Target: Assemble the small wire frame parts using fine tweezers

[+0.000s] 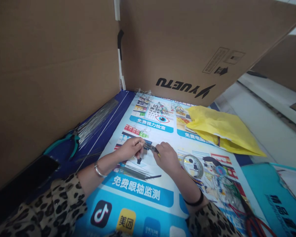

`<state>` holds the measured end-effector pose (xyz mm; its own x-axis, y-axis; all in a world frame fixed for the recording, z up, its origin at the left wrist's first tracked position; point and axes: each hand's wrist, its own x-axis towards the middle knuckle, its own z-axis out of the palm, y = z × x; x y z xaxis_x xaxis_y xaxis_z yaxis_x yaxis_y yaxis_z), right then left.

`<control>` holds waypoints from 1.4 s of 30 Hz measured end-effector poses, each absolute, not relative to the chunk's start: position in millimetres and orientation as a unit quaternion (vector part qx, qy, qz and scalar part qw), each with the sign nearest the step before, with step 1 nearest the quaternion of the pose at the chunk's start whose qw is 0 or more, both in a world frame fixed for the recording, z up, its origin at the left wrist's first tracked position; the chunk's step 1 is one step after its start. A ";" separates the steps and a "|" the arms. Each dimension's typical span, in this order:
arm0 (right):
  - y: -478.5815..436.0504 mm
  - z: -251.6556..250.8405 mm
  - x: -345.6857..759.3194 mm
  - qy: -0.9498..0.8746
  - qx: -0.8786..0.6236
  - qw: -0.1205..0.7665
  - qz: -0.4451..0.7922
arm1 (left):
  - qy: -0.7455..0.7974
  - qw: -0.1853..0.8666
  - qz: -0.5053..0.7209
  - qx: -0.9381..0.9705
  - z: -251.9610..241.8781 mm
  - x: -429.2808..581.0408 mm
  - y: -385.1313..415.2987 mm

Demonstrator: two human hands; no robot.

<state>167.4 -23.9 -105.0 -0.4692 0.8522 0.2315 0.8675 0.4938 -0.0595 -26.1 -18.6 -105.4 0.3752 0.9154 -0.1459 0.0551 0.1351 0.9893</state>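
My right hand [166, 158] is closed around the handles of small pliers [150, 146], whose dark jaws point left toward my other hand. My left hand [130, 149] pinches what looks like a thin wire [143, 152] at the tips of the pliers; fine detail there is too small to make out. Below both hands, several thin straight rods [138, 172] lie in a loose bundle on the printed poster [167, 194]. A clear round tape-like roll [192, 166] rests beside my right forearm.
Cardboard walls [177, 42] rise behind and at left. Teal-handled pliers [74, 144] lie by a bundle of long wires [98, 120]. A yellow bag [222, 128], red-handled scissors [253, 220], tangled wire pieces [227, 191] and a teal pouch [268, 194] are at right.
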 end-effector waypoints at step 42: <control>-19.3 -113.8 172.7 -0.846 -0.493 0.204 0.011 | 0.372 0.689 0.363 0.505 -97.2 -30.4 -16.7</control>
